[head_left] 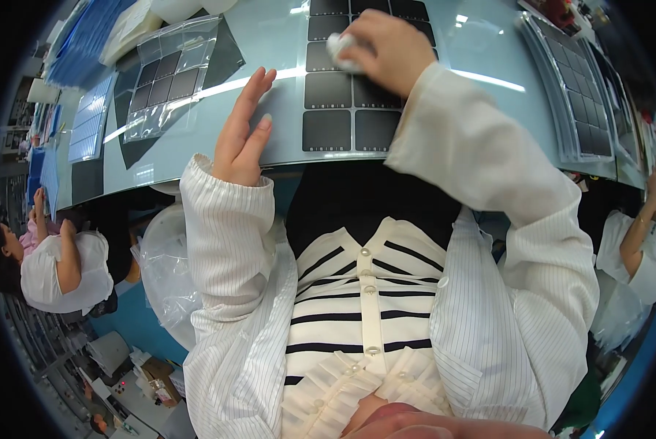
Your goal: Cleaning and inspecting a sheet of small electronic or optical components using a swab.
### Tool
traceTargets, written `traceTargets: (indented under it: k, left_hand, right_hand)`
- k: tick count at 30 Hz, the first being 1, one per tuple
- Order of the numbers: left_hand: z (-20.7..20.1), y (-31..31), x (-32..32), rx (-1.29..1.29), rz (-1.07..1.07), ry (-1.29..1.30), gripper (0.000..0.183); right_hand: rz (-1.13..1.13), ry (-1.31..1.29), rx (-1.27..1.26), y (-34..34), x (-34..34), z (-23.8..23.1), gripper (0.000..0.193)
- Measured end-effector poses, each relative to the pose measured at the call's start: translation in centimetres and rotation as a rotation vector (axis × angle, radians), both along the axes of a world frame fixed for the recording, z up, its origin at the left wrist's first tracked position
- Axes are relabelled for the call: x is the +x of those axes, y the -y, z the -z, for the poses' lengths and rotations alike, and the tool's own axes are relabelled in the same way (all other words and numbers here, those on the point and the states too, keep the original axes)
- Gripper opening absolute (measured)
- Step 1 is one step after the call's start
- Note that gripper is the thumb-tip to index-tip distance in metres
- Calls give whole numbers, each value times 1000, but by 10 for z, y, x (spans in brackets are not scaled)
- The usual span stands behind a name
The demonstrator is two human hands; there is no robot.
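Observation:
On the glass-topped table lies a sheet of dark rounded-corner panels [328, 132], set in a grid with pale gaps between them. My right hand [390, 51] is over its upper part, closed on a wad of white cloth or tissue [340, 51] that rests at the panels. Its sleeve hides some panels at the right side. My left hand [244, 135] is raised at the table's front edge, left of the sheet, with fingers stretched out and nothing in it.
Left of me, a clear plastic sleeve with dark panels [168, 80] lies on a dark sheet. Blue sheets [86, 44] are piled at the far left. A stack of bagged panel sheets [573, 91] lies on the right. Other people [68, 263] sit at both sides.

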State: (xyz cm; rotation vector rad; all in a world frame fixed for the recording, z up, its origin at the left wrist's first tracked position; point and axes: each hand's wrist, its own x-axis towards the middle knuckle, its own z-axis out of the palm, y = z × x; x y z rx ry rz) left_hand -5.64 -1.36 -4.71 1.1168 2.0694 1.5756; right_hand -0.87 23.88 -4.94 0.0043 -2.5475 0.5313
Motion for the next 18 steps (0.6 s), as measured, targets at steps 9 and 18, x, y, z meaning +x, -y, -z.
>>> traceTargets:
  k: [9, 18]
  left_hand:
    - [0, 2, -1, 2, -14, -48, 59]
    - [-3, 2, -2, 58, -73, 23, 57]
  right_hand:
    - [-107, 75, -50, 9, -9, -6, 22]
    - [-442, 148, -154, 43, 3, -11, 17]
